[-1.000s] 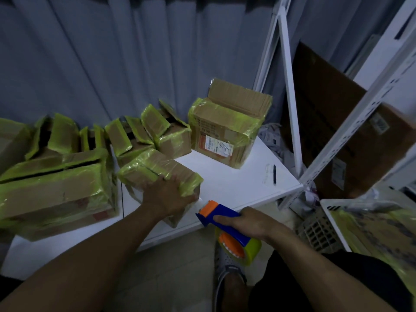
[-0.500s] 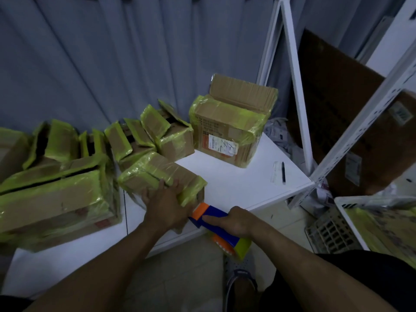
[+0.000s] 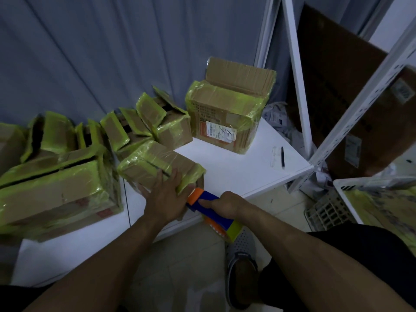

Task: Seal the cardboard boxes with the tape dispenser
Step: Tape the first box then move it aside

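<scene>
Your left hand (image 3: 165, 194) lies flat on one box (image 3: 155, 165) at the near edge of the surface (image 3: 236, 174). Its fingers are straight across the top of the box and curl round nothing.

Your right hand (image 3: 225, 204) grips the single dispenser (image 3: 210, 204), fingers curled round its blue body. The orange head touches the near right corner of that box. The yellow roll hangs past the near edge of the surface.

Count seven boxes (image 3: 56, 194) on the surface, including the one under your hand. Those toward the left edge overlap, so the count there is uncertain. All carry yellow-green tape (image 3: 225, 99). At least four have flaps raised.

One white label (image 3: 221, 134) sits on the front of the tall box (image 3: 234, 86) at the far right corner. Its print is too small to read.

One pen (image 3: 282, 156) lies beside one paper slip (image 3: 275, 157) near the right edge. The writing on the slip is not legible.
</scene>
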The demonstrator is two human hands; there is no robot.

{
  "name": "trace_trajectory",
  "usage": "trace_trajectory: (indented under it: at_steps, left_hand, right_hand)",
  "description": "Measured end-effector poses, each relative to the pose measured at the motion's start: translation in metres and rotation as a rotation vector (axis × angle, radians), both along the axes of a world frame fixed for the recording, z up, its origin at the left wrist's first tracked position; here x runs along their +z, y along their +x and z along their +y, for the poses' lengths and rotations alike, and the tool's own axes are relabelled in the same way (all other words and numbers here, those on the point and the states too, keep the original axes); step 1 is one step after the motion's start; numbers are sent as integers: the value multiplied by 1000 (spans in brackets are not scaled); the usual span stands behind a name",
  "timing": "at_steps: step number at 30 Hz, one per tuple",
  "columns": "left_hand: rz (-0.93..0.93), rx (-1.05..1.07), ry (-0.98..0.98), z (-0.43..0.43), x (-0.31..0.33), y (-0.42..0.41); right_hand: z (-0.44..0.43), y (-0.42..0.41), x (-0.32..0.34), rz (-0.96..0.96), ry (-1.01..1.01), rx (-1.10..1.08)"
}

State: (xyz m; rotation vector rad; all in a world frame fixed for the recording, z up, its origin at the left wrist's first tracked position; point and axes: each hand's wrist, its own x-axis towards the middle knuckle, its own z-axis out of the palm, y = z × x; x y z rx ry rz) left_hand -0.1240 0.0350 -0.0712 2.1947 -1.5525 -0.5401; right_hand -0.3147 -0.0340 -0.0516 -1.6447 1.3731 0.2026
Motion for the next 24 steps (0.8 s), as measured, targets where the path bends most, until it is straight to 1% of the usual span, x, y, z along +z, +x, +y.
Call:
trace_trajectory:
  at_steps: [5,8,10,13,16,24]
  left_hand:
    - [-98,24,-37,-2,0,-4]
    - [-92,38,-52,-3,3,-3]
    - [-61,56,-77,-3,3,-2]
    - [-48,89,-89,-2,1,-4]
    - [-49,78,-92,1,1,-3]
    - [-5,71,-21,4,15,-2]
  right_hand:
    - [6,-10,-3,-65,59,-97]
    - [17,-17,-9,-109,98,-143]
    - [20,-19,-11,-118,87,-157]
    - [15,-16,-9,-90,35,-126]
    - [10,-7,-5,-68,45,-100]
    - [0,3,-4,-15,16,-49]
